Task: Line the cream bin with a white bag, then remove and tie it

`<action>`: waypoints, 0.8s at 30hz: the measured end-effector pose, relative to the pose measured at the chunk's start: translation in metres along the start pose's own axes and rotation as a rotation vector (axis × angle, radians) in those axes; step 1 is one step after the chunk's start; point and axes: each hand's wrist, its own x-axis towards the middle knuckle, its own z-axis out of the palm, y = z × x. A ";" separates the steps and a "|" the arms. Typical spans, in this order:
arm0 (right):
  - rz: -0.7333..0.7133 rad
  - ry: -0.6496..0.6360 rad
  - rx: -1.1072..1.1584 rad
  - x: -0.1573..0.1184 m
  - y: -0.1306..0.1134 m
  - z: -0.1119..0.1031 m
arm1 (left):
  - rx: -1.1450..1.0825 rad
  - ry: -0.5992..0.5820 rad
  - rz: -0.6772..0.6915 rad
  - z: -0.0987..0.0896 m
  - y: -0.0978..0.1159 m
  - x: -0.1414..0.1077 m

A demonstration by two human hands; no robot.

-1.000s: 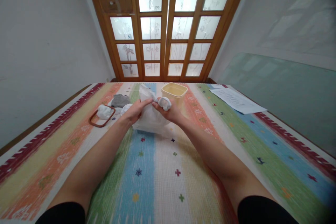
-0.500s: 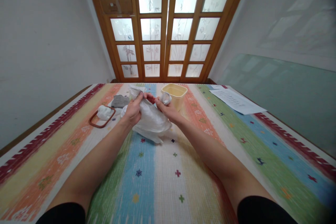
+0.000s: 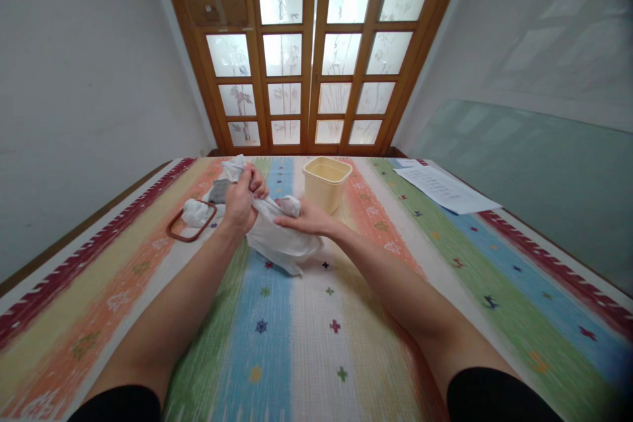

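Note:
A thin white plastic bag (image 3: 283, 237) hangs between my two hands over the middle of the table. My left hand (image 3: 243, 201) is closed round its gathered upper part, and a crumpled end sticks up above the fist. On the bag's right side my right hand (image 3: 304, 216) grips it, thumb along the front, with a small white bunched piece showing above the thumb. The tips of the right fingers are partly hidden. Just behind the right hand stands a cream plastic tub (image 3: 326, 186), open at the top.
Left of my hands lie a brown rounded frame (image 3: 184, 238), a crumpled white wad (image 3: 196, 212) and a grey folded cloth (image 3: 217, 192). Printed paper sheets (image 3: 445, 191) lie at the back right of the striped tablecloth (image 3: 316, 356). Wooden glazed doors stand beyond.
My left hand has turned into a fist round the bag and shifted slightly left. My right hand has moved left and lower, with the bunched white piece. The tub now shows more fully.

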 end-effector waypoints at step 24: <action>-0.010 0.313 0.183 0.014 0.027 0.013 | 0.152 -0.010 -0.210 -0.008 -0.026 -0.008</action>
